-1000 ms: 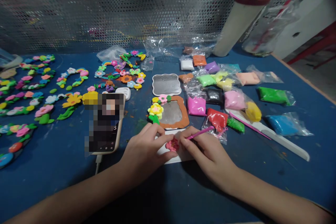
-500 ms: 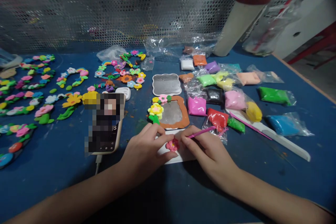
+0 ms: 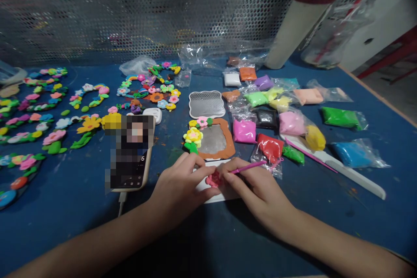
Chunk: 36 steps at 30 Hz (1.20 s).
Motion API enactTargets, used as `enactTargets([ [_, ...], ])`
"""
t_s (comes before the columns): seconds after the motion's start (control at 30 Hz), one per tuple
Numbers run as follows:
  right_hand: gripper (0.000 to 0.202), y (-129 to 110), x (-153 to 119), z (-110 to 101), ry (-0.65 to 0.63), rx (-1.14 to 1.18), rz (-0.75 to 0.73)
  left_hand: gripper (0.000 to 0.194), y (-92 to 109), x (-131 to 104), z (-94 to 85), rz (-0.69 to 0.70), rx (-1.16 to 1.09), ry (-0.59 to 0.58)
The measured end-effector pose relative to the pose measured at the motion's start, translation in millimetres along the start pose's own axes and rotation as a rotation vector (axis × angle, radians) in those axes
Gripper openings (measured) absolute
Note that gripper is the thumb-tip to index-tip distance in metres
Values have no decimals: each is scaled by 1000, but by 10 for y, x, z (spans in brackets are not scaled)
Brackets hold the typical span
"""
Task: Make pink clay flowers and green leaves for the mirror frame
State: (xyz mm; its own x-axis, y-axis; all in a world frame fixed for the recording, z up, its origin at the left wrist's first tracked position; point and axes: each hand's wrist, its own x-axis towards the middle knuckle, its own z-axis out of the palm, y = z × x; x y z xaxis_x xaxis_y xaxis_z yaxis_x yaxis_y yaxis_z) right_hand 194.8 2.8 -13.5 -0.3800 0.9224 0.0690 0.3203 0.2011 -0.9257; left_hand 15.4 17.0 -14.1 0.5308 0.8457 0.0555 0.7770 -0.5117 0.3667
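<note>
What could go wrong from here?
The tool in the right hand might gouge the pink piece. The left hand, close around it, could squash its edge. That hand's knuckles sit near the green leaf and might nudge it.

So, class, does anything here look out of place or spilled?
The white comb lies at the right, among the coloured packets; a grooming item looks a little odd there. No obvious spill shows, just a smudged blue table.

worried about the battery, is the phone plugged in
Plugged in: the cable runs into the near edge of the phone. Cannot tell if it is charging.
</note>
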Motion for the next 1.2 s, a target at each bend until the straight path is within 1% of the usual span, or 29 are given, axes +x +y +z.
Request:
enactTargets([
  [0.2,21,7,15,1,0,-44,-9,24,0,6,6,10,-2,17],
  [0.47,20,1,2,-7,11,-15,-27,25,-3,-2,13,16,-3,35],
  [0.53,20,7,-6,-31,75,2,-34,26,-5,-4,15,13,-9,31],
  [0.67,15,19,-7,-140,304,20,-92,34,-22,-22,26,16,-30,47],
  [0.7,15,19,-5,-172,336,27,-92,36,-27,-26,28,22,-33,49],
  [0.77,13,14,-1,-230,358,66,-46,39,-35,-33,30,31,-33,47],
  [0.83,7,6,4,-270,401,161,8,39,-40,-35,28,30,-37,47],
  [0.93,37,-5,10,-300,482,313,-7,39,-39,-36,19,12,-52,44],
  [0.97,39,-7,11,-306,502,330,-21,39,-36,-38,14,6,-54,37],
  [1.03,28,-13,7,-318,505,309,-26,40,-29,-42,3,-4,-53,17],
  [1.1,13,-17,0,-332,465,307,-15,41,-22,-46,-8,-13,-50,-1],
  [1.13,10,-17,-3,-339,437,334,-14,41,-22,-47,-13,-17,-50,-7],
  [1.2,16,-5,-6,-349,405,419,-21,41,-27,-47,-19,-22,-55,-13],
])
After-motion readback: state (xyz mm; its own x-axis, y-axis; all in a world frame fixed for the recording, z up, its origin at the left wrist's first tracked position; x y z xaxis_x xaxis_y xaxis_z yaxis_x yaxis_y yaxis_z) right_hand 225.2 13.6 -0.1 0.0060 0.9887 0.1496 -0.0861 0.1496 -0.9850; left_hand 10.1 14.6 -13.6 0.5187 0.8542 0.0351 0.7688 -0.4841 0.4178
